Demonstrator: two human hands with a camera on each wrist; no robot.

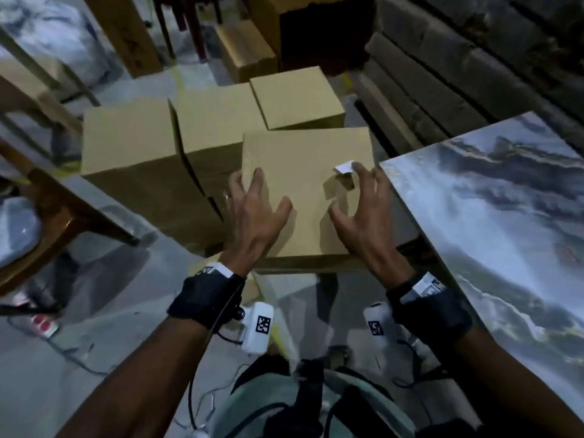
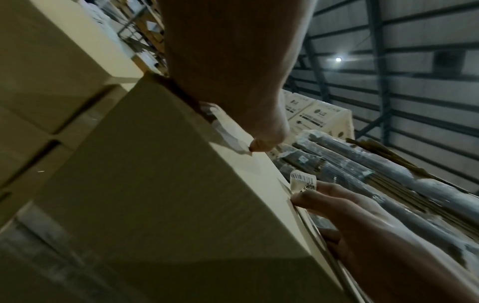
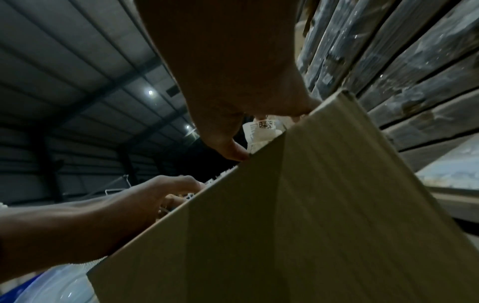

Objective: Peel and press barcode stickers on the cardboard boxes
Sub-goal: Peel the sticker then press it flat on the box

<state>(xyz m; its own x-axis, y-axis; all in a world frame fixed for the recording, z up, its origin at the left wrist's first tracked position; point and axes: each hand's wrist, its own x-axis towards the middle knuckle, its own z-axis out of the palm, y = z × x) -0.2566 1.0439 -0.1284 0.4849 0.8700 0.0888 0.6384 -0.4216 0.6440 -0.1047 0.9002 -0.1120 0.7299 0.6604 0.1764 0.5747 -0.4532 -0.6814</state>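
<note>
A plain cardboard box (image 1: pixel 303 222) stands right in front of me, its top facing up. My left hand (image 1: pixel 271 186) rests on the left part of that top with its fingers spread. Under its thumb (image 2: pixel 261 143) lies a crumpled white strip (image 2: pixel 228 135). My right hand (image 1: pixel 345 188) hovers over the right part of the box with spread, lightly bent fingers. A white barcode sticker (image 1: pixel 343 168) clings to its index fingertip, lifted off the cardboard and curling. In the wrist views the sticker (image 2: pixel 303 182) (image 3: pixel 261 131) shows its printed code. The thumb stays apart from it.
Three more plain boxes (image 1: pixel 126 143) (image 1: pixel 218 121) (image 1: pixel 297 99) stand behind and to the left. A marble-patterned tabletop (image 1: pixel 489 216) borders the near box on the right. Wrapped long bundles (image 1: pixel 442 74) are stacked at the back right, and wooden furniture (image 1: pixel 63 210) stands at the left.
</note>
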